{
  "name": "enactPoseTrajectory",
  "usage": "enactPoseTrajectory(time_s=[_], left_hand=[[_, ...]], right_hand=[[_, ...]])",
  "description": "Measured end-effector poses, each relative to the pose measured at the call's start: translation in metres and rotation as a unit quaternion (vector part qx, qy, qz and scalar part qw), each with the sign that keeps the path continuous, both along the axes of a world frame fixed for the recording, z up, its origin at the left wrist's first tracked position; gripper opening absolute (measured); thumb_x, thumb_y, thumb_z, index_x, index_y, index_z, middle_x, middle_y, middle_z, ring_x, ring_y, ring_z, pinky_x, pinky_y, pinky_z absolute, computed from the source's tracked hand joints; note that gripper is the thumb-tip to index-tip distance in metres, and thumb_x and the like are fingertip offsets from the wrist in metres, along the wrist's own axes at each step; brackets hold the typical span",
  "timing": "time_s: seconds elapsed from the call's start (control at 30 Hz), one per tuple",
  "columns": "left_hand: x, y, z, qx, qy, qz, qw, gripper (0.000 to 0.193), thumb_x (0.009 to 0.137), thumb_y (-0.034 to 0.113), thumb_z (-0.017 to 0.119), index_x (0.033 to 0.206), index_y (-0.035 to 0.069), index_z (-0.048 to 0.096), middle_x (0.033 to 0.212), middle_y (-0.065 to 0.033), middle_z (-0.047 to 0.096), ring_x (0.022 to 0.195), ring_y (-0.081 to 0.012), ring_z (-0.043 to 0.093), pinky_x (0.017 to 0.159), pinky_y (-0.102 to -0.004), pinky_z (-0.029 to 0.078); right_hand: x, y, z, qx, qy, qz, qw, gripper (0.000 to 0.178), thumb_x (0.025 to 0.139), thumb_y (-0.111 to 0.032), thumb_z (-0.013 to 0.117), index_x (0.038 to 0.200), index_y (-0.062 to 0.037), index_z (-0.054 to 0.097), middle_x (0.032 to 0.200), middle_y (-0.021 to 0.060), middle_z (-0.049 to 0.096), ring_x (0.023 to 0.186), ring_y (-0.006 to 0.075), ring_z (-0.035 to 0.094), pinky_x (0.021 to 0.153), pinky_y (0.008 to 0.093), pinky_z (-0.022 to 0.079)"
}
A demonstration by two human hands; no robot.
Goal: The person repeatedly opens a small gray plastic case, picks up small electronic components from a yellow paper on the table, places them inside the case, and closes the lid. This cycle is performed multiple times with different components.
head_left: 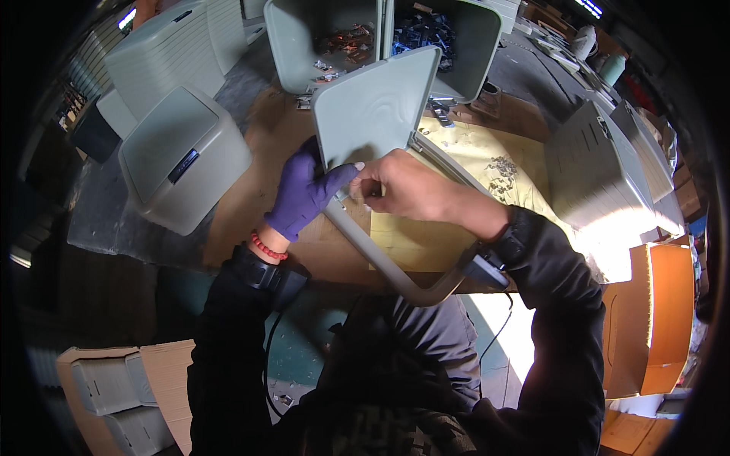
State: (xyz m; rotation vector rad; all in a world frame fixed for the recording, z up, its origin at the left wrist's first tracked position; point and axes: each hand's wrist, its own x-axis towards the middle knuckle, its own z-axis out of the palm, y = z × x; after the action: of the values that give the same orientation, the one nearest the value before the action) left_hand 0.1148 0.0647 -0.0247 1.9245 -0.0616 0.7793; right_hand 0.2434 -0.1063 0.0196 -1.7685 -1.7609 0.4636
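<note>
Table (pixel 99 220) carries frame (pixel 365 245) and lid (pixel 372 106) at its near edge, seemingly light, stiff, best held edgewise; I cannot tell what curled left hand (pixel 300 191) or pinched right hand (pixel 407 186) grasps.

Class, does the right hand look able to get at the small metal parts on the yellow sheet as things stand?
Probably yes: the small metal parts lie uncovered on the yellow sheet, and only the frame seems to lie between them and the right hand.
</note>
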Motion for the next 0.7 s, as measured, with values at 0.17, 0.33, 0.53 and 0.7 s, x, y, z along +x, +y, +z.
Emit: enactPoseTrajectory(time_s=[0.17,0.33,0.53,0.7], left_hand=[[-0.001,-0.006,0.000,-0.064,0.042,-0.019,0.997,0.032,0.098,0.023,0.069,0.117,-0.002,0.063,0.100,-0.0046,0.068,0.091,-0.0113,0.061,0.081,-0.0295,0.051],[0.001,-0.006,0.003,-0.046,0.043,0.011,0.998,0.036,0.094,0.028,0.074,0.112,-0.002,0.065,0.097,-0.0102,0.072,0.086,-0.0142,0.066,0.077,-0.0301,0.053],[-0.002,-0.007,0.008,-0.074,0.079,0.022,0.994,0.032,0.094,0.028,0.074,0.104,-0.001,0.065,0.089,-0.0074,0.069,0.080,-0.0111,0.062,0.072,-0.0287,0.051],[-0.001,-0.011,0.007,-0.076,0.041,0.026,0.996,0.024,0.099,0.021,0.067,0.104,-0.003,0.067,0.087,-0.0025,0.067,0.083,-0.0078,0.056,0.073,-0.0287,0.048]], right_hand=[[-0.021,0.018,-0.018,0.085,0.068,-0.106,0.988,0.022,0.079,0.001,0.073,0.100,-0.0009,0.071,0.085,0.0179,0.073,0.077,0.0313,0.072,0.073,0.0386,0.057],[-0.024,0.016,-0.026,0.127,0.100,-0.124,0.979,0.017,0.079,-0.002,0.075,0.096,-0.0004,0.071,0.080,0.0167,0.072,0.073,0.0286,0.072,0.070,0.0369,0.057],[-0.023,0.015,-0.027,0.065,0.129,-0.137,0.980,0.013,0.078,-0.004,0.078,0.090,-0.0016,0.073,0.078,0.0147,0.071,0.071,0.0275,0.072,0.068,0.0350,0.056],[-0.025,0.022,-0.040,0.125,0.080,-0.138,0.979,0.008,0.078,-0.003,0.077,0.085,-0.0013,0.073,0.084,0.0152,0.071,0.074,0.0310,0.070,0.069,0.0371,0.056]])
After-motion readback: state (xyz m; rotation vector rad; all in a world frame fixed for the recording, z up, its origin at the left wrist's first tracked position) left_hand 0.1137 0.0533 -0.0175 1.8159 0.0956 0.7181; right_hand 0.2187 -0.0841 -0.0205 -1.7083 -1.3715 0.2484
